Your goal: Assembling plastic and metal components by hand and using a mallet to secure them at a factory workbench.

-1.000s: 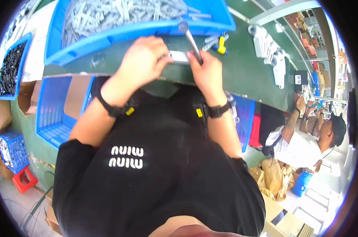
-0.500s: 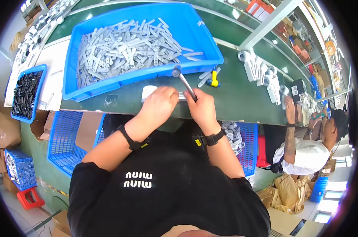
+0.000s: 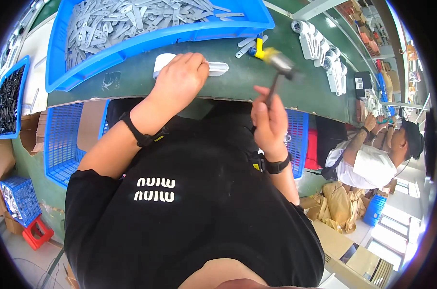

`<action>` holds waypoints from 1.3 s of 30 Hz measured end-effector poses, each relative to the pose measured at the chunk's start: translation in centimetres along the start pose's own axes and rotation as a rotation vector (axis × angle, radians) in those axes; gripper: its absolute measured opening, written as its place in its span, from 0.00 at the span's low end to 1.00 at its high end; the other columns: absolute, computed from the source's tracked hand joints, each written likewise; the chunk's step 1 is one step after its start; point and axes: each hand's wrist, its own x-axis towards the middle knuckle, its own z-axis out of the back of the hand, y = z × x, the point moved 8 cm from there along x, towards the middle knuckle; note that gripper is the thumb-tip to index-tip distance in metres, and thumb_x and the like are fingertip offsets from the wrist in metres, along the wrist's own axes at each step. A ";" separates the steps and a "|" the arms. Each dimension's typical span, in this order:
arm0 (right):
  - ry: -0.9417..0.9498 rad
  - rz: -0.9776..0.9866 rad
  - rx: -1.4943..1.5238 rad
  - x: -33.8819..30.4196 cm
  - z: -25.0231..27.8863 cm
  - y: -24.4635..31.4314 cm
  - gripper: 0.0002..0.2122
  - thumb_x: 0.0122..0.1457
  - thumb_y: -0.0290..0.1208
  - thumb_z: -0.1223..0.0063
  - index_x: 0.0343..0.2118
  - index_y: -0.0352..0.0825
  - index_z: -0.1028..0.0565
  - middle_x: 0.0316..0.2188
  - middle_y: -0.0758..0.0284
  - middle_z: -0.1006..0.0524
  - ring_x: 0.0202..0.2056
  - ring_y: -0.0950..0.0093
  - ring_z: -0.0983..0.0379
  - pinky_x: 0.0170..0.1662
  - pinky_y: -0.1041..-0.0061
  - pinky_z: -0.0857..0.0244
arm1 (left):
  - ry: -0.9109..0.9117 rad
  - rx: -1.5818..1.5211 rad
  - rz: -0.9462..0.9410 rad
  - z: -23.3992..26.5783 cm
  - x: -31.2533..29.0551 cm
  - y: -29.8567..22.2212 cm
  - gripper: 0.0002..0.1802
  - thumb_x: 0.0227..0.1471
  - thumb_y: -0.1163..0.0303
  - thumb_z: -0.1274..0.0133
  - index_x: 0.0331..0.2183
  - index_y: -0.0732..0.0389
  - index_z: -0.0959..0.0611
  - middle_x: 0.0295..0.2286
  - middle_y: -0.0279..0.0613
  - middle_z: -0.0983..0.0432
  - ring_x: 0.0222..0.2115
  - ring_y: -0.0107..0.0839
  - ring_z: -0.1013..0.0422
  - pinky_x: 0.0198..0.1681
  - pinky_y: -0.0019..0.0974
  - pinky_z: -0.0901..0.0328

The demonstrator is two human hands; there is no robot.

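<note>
Right hand point(image 3: 270, 126) gripping hammer point(image 3: 279, 66) (blurred), left hand point(image 3: 180, 81) on white strip point(image 3: 217, 69)

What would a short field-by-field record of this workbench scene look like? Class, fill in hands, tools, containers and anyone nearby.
left hand: pressing down on a flat white part on the green bench
right hand: gripping a hammer, raised above the bench, head blurred
large blue bin: behind the left hand, full of flat grey metal strips
small blue bin: far left, holds dark parts
wrists: a dark band on each
co-worker: to the right, in a white shirt
</note>
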 end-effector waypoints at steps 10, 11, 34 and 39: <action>-0.076 -0.116 0.072 -0.4 1.1 -1.0 0.17 0.71 0.23 0.48 0.61 0.30 0.26 0.27 0.61 0.28 0.27 0.62 0.29 0.36 0.67 0.31 | 0.006 -0.002 0.020 -0.2 -0.1 0.0 0.06 0.52 0.75 0.35 0.33 0.64 0.16 0.36 0.41 0.20 0.37 0.43 0.21 0.41 0.44 0.26; -0.006 -0.030 -0.140 0.3 0.2 -0.6 0.17 0.71 0.23 0.47 0.61 0.30 0.26 0.27 0.61 0.28 0.27 0.62 0.29 0.36 0.66 0.31 | -0.002 0.005 0.019 -0.1 -0.1 0.0 0.06 0.53 0.75 0.35 0.33 0.64 0.16 0.36 0.41 0.20 0.37 0.43 0.21 0.41 0.44 0.26; -0.112 -0.269 0.417 1.5 2.1 -1.6 0.15 0.77 0.27 0.54 0.61 0.26 0.27 0.26 0.73 0.32 0.20 0.86 0.39 0.23 0.82 0.43 | 0.241 -0.103 -0.108 0.0 0.5 -1.9 0.18 0.48 0.78 0.38 0.44 0.59 0.11 0.43 0.44 0.21 0.51 0.43 0.25 0.58 0.49 0.29; -0.015 -0.341 0.353 0.3 0.2 -2.5 0.16 0.76 0.26 0.53 0.62 0.27 0.27 0.25 0.75 0.32 0.20 0.86 0.40 0.23 0.84 0.43 | 0.166 -0.159 -0.124 3.4 -0.5 -1.2 0.19 0.48 0.81 0.41 0.42 0.55 0.08 0.52 0.45 0.22 0.58 0.46 0.27 0.66 0.52 0.35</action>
